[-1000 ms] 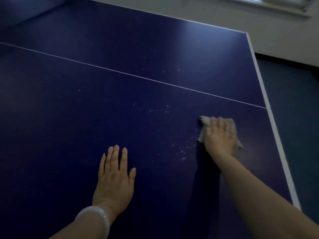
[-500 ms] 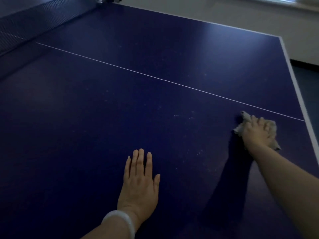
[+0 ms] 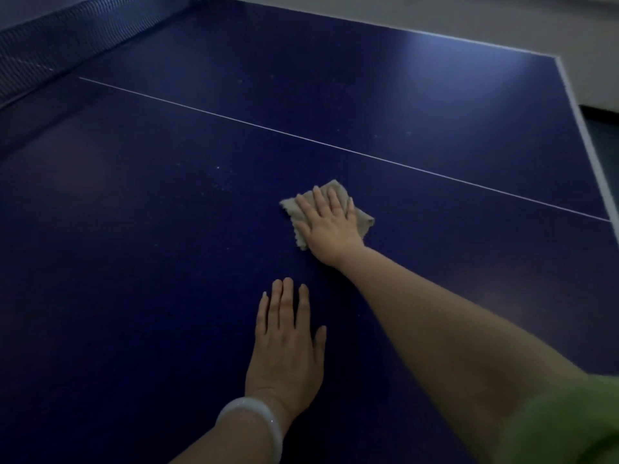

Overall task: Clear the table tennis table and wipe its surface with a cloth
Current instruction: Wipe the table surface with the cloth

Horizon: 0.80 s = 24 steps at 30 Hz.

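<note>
Right grip: right hand (image 3: 330,222) lies flat, fingers straight and close together, palm pressing down on the cloth (image 3: 363,220); nothing is curled round it.
Left grip: left hand (image 3: 284,343) is released, fingers straight and together, thumb out to the side, palm flat on the bare desk (image 3: 134,262); it holds nothing.
Cloth: a small beige rag, spread flat on the desk directly under the right hand; its corners stick out beyond the fingertips on the far side, past the thumb side and past the little-finger side.
Cloth against the centre line (image 3: 234,119): on the person's side of the thin white line, near it but not touching.
Hands against the cloth: the left hand rests nearer the person than the cloth, apart from it; the right forearm runs beside it.
Net (image 3: 67,31): dark mesh along the far left of the desk, well apart from the cloth.
Desk edge (image 3: 589,142): a white border on the right, well apart from the cloth.
Specks: faint pale dots on the blue top, left of the cloth.
Bracelet (image 3: 254,420): a pale band on the left wrist.
Sleeve (image 3: 566,426): green, on the right arm at the lower right.
</note>
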Tool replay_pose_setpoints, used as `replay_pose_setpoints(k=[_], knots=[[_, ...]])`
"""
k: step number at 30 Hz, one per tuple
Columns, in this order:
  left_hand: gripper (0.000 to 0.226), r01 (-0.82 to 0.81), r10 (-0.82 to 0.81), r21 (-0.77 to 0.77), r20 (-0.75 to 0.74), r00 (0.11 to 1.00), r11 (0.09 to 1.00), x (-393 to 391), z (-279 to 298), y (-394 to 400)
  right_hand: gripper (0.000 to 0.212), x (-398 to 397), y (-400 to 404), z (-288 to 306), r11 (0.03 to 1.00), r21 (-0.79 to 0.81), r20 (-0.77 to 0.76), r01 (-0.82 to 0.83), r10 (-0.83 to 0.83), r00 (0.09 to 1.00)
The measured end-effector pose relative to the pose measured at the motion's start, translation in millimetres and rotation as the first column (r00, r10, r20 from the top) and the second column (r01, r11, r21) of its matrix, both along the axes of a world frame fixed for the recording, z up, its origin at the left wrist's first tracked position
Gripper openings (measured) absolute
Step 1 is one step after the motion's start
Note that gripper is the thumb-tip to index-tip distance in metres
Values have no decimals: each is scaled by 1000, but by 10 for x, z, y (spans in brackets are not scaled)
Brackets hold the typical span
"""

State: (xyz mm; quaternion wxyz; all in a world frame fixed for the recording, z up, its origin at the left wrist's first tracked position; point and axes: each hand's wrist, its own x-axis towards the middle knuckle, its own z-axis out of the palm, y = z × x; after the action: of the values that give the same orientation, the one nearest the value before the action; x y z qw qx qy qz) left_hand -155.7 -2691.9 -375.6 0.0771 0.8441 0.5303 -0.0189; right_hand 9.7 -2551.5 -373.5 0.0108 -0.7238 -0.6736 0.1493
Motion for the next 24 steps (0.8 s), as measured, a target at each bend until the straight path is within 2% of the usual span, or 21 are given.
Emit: replay_pose_setpoints(k=[2,4,5,7,8,9,10,12,14,15,17,18,20,24], knots=[[71,-4,4,11,23,1000,1000,-4,10,-19,59,403,-218,-21,996,5,88,89,-89,992],[70,0,0,2,41,999,1000,-8,-8,-27,59,948,-502,0,944,18,157,329,-327,932],[71,3,-3,0,50,999,1000,-8,-22,-22,59,1205,-675,21,877,18,154,481,-478,865],[73,4,-4,7,41,999,1000,-14,-40,-18,62,1458,-984,77,675,-17,123,738,-731,671],[73,9,-9,8,28,1000,1000,-14,-38,-24,63,1427,-1071,96,591,-33,110,806,-799,591],[73,10,-10,13,22,1000,1000,-12,-32,-29,64,1301,-1098,94,548,-36,101,835,-830,549],[73,5,-5,20,26,1000,1000,-11,-26,-31,64,1115,-1076,79,557,-28,92,830,-825,557],[73,-1,0,25,31,1000,1000,-14,-26,-32,64,642,-989,19,697,-12,72,717,-715,696],[70,3,-3,21,27,1000,1000,-14,-37,-35,63,142,-979,-64,886,40,60,462,-463,884],[70,2,-2,20,25,1000,1000,-18,-37,-33,63,-43,-1025,-92,945,69,55,318,-322,945],[71,0,-1,25,30,1000,1000,-17,-31,-29,64,-120,-1202,-116,991,84,60,106,-112,992],[71,2,-3,31,32,999,1000,-16,-27,-30,64,-14,-1304,-123,995,86,69,55,-61,996],[71,4,-5,45,39,999,999,-16,-33,-32,63,360,-1498,-147,989,92,116,112,-122,986],[73,2,-4,42,52,999,999,-14,-53,-25,60,1354,-1835,-87,851,66,163,521,-524,836]])
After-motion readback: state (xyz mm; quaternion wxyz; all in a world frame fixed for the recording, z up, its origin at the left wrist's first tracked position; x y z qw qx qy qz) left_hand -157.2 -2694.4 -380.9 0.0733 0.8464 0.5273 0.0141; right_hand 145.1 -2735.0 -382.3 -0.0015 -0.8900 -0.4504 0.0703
